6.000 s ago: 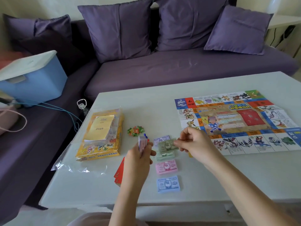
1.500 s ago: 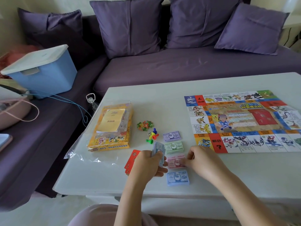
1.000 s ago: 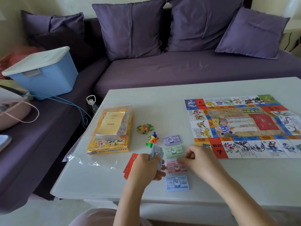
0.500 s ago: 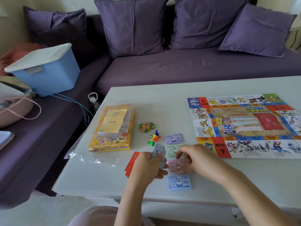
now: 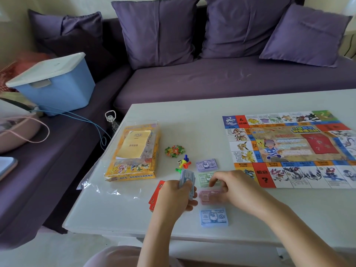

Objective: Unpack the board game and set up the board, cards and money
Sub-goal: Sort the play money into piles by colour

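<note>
The money lies in a short column near the counter's (image 5: pixel 192 122) near edge, left of the middle: purple pile (image 5: pixel 207 164) farthest from that edge, then green pile (image 5: pixel 204 178), pink pile (image 5: pixel 207 198), and blue pile (image 5: pixel 213 217) nearest it. Every pile has its long axis running left to right, parallel to the near edge.

The left grip (image 5: pixel 173 195) is wrapped round a bundle (image 5: pixel 185 177) of unsorted bills. It holds the bundle on edge, with the top leaning toward the far edge. The bundle sits just left of the column, level with the gap between green and pink.

The right grip (image 5: pixel 238 189) comes in from the right with its fingers curled down over the pink pile and the near edge of the green one. That spot is blurred, so I cannot tell whether it pinches a bill or only rests there.

The coming move probably turns on this: the bundle is just left of the right grip's fingertips, and the piles lie directly under them. I judge the right grip is the one to draw the next bill and drop it on its colour. It would need a short sideways reach and no turn of the bill beyond laying it flat.

The board (image 5: pixel 289 149) is already spread toward the right edge. The red cards (image 5: pixel 155 197) lie flat just left of the left grip, partly hidden by it.
</note>
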`<state>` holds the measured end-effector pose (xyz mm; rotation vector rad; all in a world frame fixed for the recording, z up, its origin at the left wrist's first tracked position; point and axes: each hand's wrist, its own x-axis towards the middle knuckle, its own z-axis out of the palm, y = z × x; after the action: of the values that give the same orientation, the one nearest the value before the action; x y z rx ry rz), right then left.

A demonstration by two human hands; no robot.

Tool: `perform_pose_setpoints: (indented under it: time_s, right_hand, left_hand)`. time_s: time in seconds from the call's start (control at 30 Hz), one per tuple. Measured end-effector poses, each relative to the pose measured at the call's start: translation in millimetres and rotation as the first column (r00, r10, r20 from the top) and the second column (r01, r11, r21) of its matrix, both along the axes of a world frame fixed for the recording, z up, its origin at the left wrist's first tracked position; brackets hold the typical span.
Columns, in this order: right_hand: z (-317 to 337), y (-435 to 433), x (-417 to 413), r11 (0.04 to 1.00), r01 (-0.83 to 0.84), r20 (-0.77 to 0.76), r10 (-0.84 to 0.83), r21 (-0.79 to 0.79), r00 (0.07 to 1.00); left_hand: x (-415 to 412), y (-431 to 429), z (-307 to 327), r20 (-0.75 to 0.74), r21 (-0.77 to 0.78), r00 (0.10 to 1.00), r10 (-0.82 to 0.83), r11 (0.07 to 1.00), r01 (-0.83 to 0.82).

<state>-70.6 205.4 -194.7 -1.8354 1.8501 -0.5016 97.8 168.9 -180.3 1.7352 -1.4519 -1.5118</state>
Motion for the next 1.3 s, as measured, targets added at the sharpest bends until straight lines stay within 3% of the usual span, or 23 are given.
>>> perform_pose_setpoints:
  time_s: [0.13,0.2,0.3,0.4,0.57,0.67,0.77,1.07,1.2,1.3]
  right_hand:
    - [15,9,-2,0.973,0.153,0.305,-0.095,-0.172,0.947]
    - [24,14,-3,0.959,0.221,0.437,-0.125,-0.177,0.891]
    - [30,23,-5,0.943,0.318,0.682,-0.170,-0.097,0.712]
    - [29,32,-10,0.915,0.402,0.802,-0.215,-0.035,0.557]
    - [19,43,-7,0.929,0.361,0.822,-0.267,0.080,0.504]
    - [14,43,1,0.885,0.461,0.852,-0.289,0.065,0.435]
    - [11,41,-1,0.856,0.513,0.848,-0.313,0.058,0.427]
    - [9,38,-10,0.849,0.512,0.856,-0.358,0.131,0.373]
    - [11,38,-15,0.830,0.533,0.901,-0.346,0.165,0.261]
    - [8,40,-22,0.834,0.539,0.897,-0.323,0.119,0.302]
  left_hand:
    - [6,3,4,-0.101,-0.159,0.993,0.053,0.985,-0.068]
    - [6,5,6,-0.196,-0.198,0.980,0.036,0.977,-0.075]
    - [-1,8,7,-0.272,-0.216,0.962,-0.006,0.975,-0.055]
    - [-11,16,8,-0.323,-0.235,0.945,-0.053,0.972,-0.025]
    - [-32,27,8,-0.504,-0.189,0.860,-0.074,0.982,-0.026]
    - [-40,34,4,-0.500,-0.203,0.858,-0.120,0.979,0.018]
    - [-41,36,4,-0.538,-0.157,0.833,-0.129,0.986,0.051]
    - [-37,28,8,-0.718,0.201,0.676,0.163,0.979,-0.021]
    - [-30,22,10,-0.752,0.207,0.638,0.162,0.978,-0.005]
    - [-26,20,8,-0.749,0.164,0.650,0.131,0.986,-0.010]
